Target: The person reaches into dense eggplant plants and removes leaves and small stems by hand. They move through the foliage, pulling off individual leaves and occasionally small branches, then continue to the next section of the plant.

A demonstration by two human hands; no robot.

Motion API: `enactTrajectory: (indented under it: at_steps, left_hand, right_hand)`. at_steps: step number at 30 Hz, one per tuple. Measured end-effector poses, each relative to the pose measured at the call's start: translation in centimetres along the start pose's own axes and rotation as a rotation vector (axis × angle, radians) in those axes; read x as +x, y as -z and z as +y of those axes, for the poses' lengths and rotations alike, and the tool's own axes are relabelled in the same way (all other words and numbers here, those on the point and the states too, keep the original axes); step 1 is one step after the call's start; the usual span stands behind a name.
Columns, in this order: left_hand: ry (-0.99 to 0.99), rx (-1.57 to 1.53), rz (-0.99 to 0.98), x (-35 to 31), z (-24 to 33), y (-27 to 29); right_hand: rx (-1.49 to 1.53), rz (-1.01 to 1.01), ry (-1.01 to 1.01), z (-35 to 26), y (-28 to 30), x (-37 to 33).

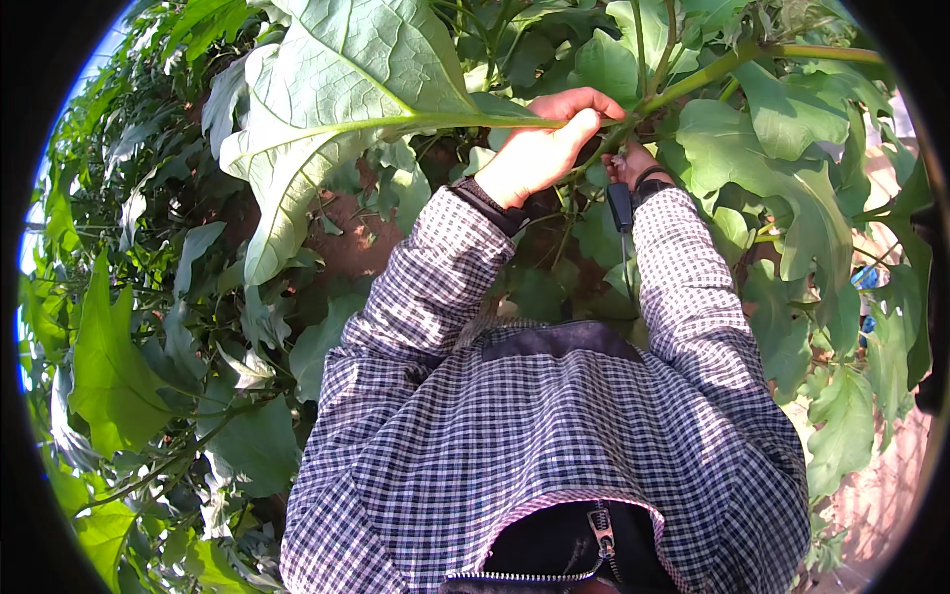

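My left hand (542, 147) pinches the stalk of a large leaf (366, 89) between thumb and fingers, close to the plant's main stem (712, 71). The leaf spreads to the left, its pale underside and thick midrib showing. Just below the stem, my right hand (638, 163) is closed around a dark-handled tool (619, 206) with a thin shaft pointing down. Some of its fingers are hidden behind stems and leaves. Something small and pale purplish, perhaps a flower, shows at the fingertips; I cannot make it out clearly.
Dense plants with broad lobed leaves (109, 366) crowd the left side. More leaves (782, 198) hang around my right forearm. Bare reddish soil (351, 233) shows between stems, and sunlit ground (881, 495) lies at the lower right.
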State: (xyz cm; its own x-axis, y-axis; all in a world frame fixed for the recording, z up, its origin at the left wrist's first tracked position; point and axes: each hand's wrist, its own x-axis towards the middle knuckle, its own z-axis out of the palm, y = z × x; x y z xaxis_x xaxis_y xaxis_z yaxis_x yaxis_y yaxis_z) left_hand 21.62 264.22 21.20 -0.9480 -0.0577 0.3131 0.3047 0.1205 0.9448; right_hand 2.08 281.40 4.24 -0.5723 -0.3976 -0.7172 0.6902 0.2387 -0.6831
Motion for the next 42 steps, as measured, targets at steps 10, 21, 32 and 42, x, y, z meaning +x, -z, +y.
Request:
enactTrajectory:
  at_steps: [10, 21, 32, 42]
  left_hand:
    - [0.012, -0.216, 0.076, -0.8, 0.9, -3.1]
    - [-0.158, -0.204, 0.231, -3.8, -0.1, -5.0]
    - [-0.041, -0.406, 0.161, -2.1, 0.4, -4.5]
    - [0.067, -0.513, 0.213, 1.1, 0.7, -3.7]
  right_hand:
    - [0.125, -0.08, 0.025, 0.7, 1.4, 0.0]
    - [0.025, -0.054, -0.019, 1.5, 3.7, 2.6]
    - [-0.33, 0.326, 0.494, 4.7, 3.6, 3.5]
    - [-0.786, 0.533, 0.929, 4.8, 4.5, 1.3]
